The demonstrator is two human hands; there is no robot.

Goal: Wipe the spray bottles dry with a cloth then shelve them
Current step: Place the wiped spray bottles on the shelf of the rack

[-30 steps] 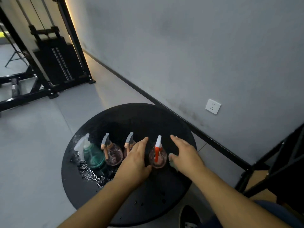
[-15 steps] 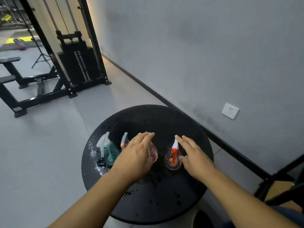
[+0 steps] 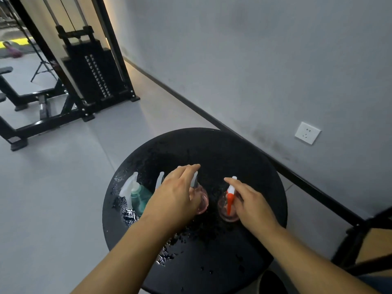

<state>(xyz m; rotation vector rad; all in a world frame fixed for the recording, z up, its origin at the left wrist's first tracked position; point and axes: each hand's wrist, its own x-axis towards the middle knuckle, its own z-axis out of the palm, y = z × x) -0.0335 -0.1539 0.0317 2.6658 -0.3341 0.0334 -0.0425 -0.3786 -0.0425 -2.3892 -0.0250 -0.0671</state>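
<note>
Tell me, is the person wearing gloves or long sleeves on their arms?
No gloves and no long sleeves. The left hand and the right hand are both bare, and both forearms are bare as far as the picture shows. No watch, rings or bracelets can be seen.

The round table (image 3: 233, 158) has a black, matt top beaded with glistening water drops. Under the left hand (image 3: 176, 200) stands a pink bottle (image 3: 202, 201) of clear tinted plastic; just beside the right hand (image 3: 251, 205) another pink one (image 3: 224, 211), same glossy see-through plastic, with an opaque orange-and-white trigger. Left of the left hand, a teal bottle (image 3: 141, 198) of translucent plastic has a milky white sprayer. The gym machine (image 3: 93, 75) is black painted metal, semi-gloss. The wall (image 3: 254, 49) is matt grey, scuffed.
</note>
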